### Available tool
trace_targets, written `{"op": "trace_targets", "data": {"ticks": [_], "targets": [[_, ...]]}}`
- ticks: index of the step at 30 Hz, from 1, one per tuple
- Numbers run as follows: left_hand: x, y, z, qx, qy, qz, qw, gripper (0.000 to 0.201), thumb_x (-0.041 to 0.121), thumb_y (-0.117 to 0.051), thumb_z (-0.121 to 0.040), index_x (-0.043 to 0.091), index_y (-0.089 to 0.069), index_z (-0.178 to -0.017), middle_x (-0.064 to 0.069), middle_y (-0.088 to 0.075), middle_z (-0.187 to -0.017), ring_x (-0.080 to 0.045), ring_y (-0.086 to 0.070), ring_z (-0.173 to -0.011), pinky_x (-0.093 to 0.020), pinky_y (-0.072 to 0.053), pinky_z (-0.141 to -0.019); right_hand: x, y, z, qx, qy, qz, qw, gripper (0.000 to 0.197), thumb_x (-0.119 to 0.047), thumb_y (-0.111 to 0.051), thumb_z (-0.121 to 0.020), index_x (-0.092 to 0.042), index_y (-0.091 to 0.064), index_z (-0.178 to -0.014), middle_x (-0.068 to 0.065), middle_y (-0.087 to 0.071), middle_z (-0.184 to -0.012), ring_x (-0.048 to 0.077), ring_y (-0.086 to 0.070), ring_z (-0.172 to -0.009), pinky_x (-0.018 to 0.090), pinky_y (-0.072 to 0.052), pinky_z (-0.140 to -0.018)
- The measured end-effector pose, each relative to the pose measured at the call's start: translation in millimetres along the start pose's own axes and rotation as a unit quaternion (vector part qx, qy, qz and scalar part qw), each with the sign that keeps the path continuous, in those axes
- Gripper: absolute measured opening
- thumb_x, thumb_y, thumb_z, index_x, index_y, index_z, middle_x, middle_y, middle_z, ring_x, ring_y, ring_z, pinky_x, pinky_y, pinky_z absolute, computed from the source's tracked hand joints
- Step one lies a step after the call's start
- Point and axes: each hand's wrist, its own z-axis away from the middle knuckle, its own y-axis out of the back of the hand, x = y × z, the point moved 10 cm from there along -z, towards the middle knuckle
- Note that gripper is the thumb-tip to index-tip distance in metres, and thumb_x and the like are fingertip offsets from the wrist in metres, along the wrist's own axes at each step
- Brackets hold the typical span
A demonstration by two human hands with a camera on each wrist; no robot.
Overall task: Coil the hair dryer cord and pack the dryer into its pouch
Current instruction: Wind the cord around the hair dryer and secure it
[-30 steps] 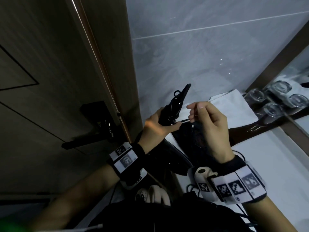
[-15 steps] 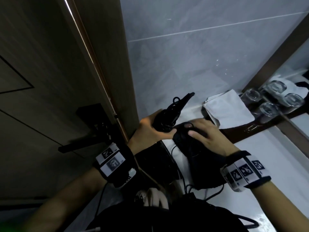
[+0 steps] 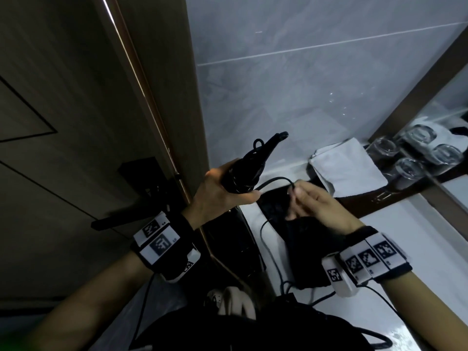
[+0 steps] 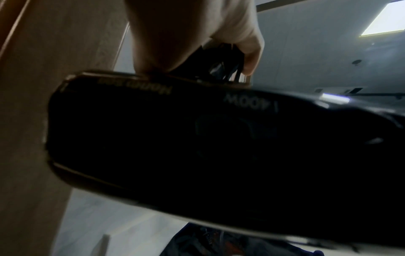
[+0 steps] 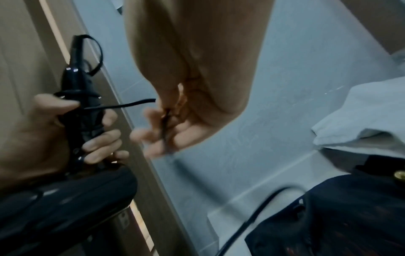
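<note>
My left hand [image 3: 222, 196] grips the handle of the black hair dryer [image 3: 249, 171], held up with its hanging loop at the top. Several turns of black cord [image 5: 81, 97] wrap the handle. The dryer body [image 4: 197, 147] fills the left wrist view, below the hand [image 4: 197, 34]. My right hand [image 3: 316, 201] pinches the loose cord [image 3: 276, 179] just right of the handle, seen closer at the fingers [image 5: 166, 124]. The cord runs on down over the black pouch [image 3: 304, 244], which lies on the white counter [image 3: 417, 231] under my right hand.
A wooden door frame [image 3: 157, 122] and dark door handle [image 3: 131, 216] stand at the left. A folded white towel [image 3: 349, 168] and upturned glasses [image 3: 407, 171] sit at the back right by a mirror. Grey tiled wall [image 3: 304, 97] rises behind.
My right hand went down to the pouch half a second ago and has come back up with a length of cord pinched beside the handle. The left hand has kept its grip.
</note>
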Motion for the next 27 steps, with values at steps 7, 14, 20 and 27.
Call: {"op": "trace_targets", "data": {"ticks": [7, 14, 20, 27], "targets": [[-5.9, -27.3, 9.1, -0.165, -0.024, -0.231, 0.959, 0.056, 0.056, -0.067, -0.054, 0.023, -0.06, -0.099, -0.001, -0.066, -0.089, -0.019, -0.054, -0.097, -0.031, -0.047, -0.085, -68.5, 35.7, -9.0, 0.147, 0.063, 0.146, 0.976, 0.026, -0.021, -0.062, -0.089, -0.005, -0.065, -0.069, 0.009, -0.027, -0.055, 0.007, -0.025, -0.046, 0.015, -0.021, -0.043], [1.3, -51.6, 5.0, -0.126, -0.118, -0.396, 0.902, 0.041, 0.051, -0.058, -0.068, 0.019, -0.059, -0.093, 0.001, -0.067, -0.073, -0.024, -0.064, -0.073, -0.026, -0.039, -0.084, -134.8, -34.9, 17.1, 0.082, 0.141, 0.379, 0.911, 0.024, -0.035, -0.065, -0.084, -0.017, -0.066, -0.068, -0.005, -0.042, -0.048, 0.008, -0.041, -0.049, 0.024, -0.035, -0.052], [-5.9, -33.8, -0.8, -0.007, -0.077, -0.401, 0.913, 0.051, 0.058, -0.062, -0.067, 0.022, -0.06, -0.104, -0.004, -0.071, -0.086, -0.026, -0.067, -0.089, -0.033, -0.047, -0.081, -115.1, -49.4, 40.0, 0.049, 0.134, 0.377, 0.915, 0.034, -0.02, -0.054, -0.094, -0.03, -0.046, -0.062, -0.008, -0.047, -0.051, 0.007, -0.047, -0.05, 0.022, -0.036, -0.056], [-30.2, -41.9, 3.8, -0.033, 0.042, -0.268, 0.962, 0.072, 0.07, -0.061, -0.056, 0.022, -0.059, -0.11, 0.002, -0.07, -0.097, -0.015, -0.065, -0.096, -0.035, -0.051, -0.086, -65.2, -36.1, 39.7, 0.032, 0.119, 0.377, 0.918, 0.018, -0.027, -0.049, -0.095, -0.018, -0.06, -0.085, -0.009, -0.05, -0.057, 0.005, -0.052, -0.05, 0.03, -0.048, -0.059]]}}
